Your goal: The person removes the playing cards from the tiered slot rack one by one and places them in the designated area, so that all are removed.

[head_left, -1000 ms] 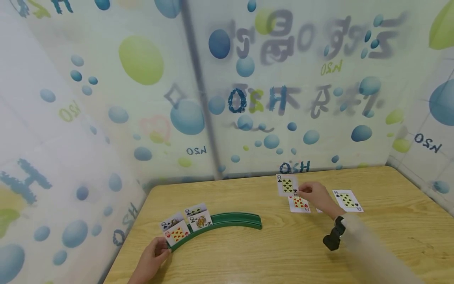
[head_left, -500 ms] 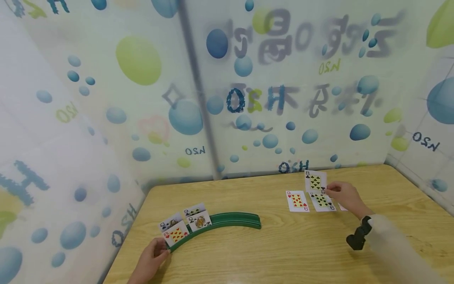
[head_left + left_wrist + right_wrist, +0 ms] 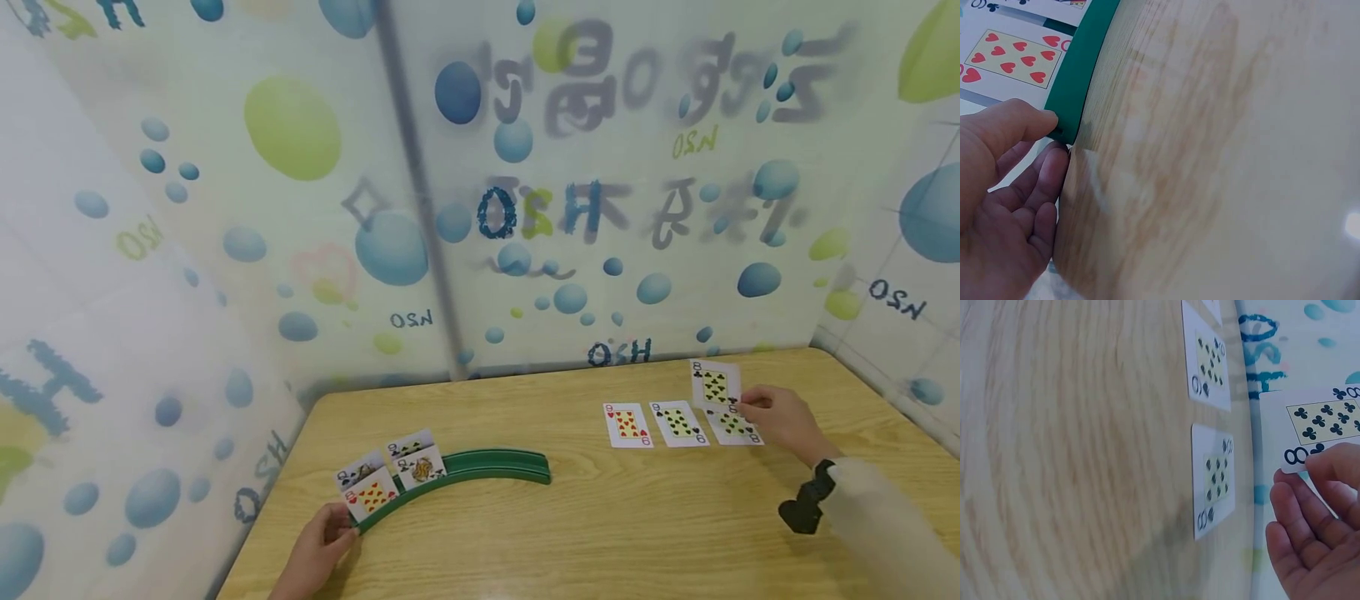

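Observation:
In the head view my left hand [image 3: 318,546] pinches the near left end of a curved green card holder [image 3: 498,464], thumb on its front face. The holder carries an eight of hearts [image 3: 372,497] in front of a queen, and a queen of clubs [image 3: 422,468] in front of a nine. My right hand [image 3: 783,421] pinches an eight of clubs [image 3: 715,382] by its lower right corner, face towards me. It is held up over the eight of spades [image 3: 735,427] on the table, partly covering it in the head view.
A nine of hearts [image 3: 627,425] and a nine of spades [image 3: 678,424] lie face up in a row left of the eight of spades. The wooden table [image 3: 600,533] meets a patterned curtain-like wall [image 3: 540,275] at the back. Side walls flank it.
My right hand has carried the eight of clubs rightward along the row, from over the nine of hearts, past the nine of spades, to the eight of spades. My left hand stays at the holder.

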### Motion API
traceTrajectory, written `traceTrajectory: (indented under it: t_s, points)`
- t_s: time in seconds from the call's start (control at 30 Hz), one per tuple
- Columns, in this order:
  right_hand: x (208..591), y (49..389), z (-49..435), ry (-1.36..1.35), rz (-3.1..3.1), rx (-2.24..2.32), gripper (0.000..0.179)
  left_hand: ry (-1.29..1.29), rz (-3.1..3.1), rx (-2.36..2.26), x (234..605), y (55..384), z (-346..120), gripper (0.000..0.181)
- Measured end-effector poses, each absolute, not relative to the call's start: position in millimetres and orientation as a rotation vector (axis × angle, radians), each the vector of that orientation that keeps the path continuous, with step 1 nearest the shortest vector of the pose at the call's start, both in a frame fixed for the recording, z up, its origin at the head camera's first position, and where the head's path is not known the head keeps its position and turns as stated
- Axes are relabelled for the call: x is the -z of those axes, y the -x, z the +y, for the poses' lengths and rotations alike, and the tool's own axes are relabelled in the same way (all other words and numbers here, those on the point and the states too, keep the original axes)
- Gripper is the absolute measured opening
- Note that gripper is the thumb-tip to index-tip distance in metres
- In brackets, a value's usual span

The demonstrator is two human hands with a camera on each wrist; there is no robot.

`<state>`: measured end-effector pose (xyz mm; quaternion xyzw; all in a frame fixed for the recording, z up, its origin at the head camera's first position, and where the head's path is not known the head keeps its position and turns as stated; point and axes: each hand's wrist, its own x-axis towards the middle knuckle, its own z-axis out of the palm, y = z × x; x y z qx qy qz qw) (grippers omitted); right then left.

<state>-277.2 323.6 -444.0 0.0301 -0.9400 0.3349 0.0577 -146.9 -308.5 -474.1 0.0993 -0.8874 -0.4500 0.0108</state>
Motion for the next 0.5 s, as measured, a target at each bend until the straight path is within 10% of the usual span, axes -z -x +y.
traceTrajectory:
  t_s: [0.5]
  points:
    - [454.2,273.7,352.6,-0.026,-2.822,-0.972,0.028,-0.323,-2.78,1.385,474.9,146.1,-310.2,0.027]
